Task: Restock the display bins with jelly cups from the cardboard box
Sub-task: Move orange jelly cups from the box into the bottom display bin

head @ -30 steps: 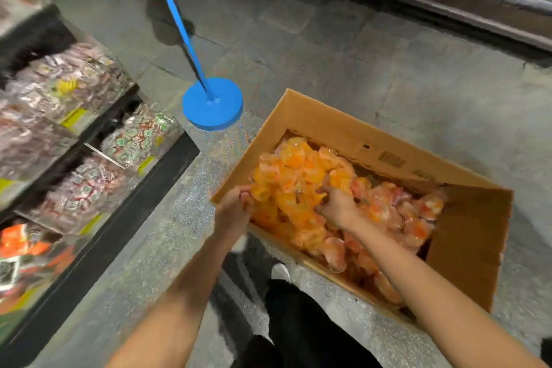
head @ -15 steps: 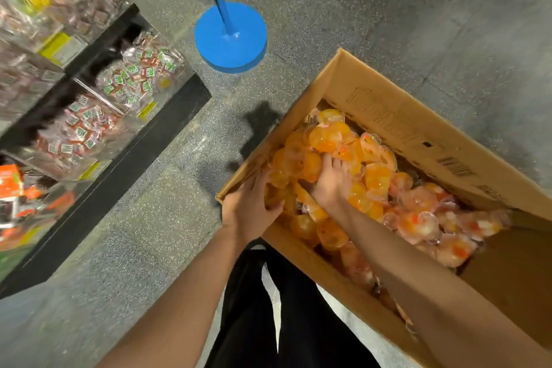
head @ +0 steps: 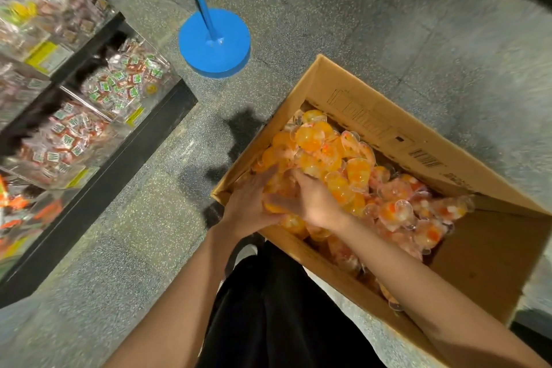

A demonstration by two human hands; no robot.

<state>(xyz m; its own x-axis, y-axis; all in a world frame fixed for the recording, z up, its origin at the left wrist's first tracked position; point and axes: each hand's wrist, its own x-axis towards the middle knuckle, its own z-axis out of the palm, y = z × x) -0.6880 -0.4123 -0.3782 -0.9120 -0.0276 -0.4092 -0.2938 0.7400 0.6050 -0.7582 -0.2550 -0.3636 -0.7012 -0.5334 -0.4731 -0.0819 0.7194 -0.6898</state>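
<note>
Orange and pink jelly cups (head: 343, 164) fill the cardboard box (head: 403, 134) on the floor at 4 o'clock of the view, heaped highest toward its 10 o'clock corner. Both hands work that corner: left hand (head: 248, 206) cupped against the pile from the outer side, right hand (head: 313, 203) curled in from the other, and together they bunch a cluster of cups between the palms. Step in hand, as I judge it: gathering a double handful, not yet lifted. Next move calls for a firm two-handed scoop, then a carry toward 9 o'clock to the bins (head: 89, 116); loose, slick cups could spill off the edges on the way. Bins sit in a dark rack at 9 to 10 o'clock, holding wrapped sweets with green and red labels; one at 8 o'clock shows orange contents, too blurred to name. Which bin takes jelly cups, cannot tell. Fingertips of both hands are buried among cups, so the exact hold is hidden. Box depth is unseen, and its near wall hides behind the right forearm. Blue pole base (head: 215, 42) stands at 12 o'clock, apart from the box. Dark trousers at 6 o'clock.
</note>
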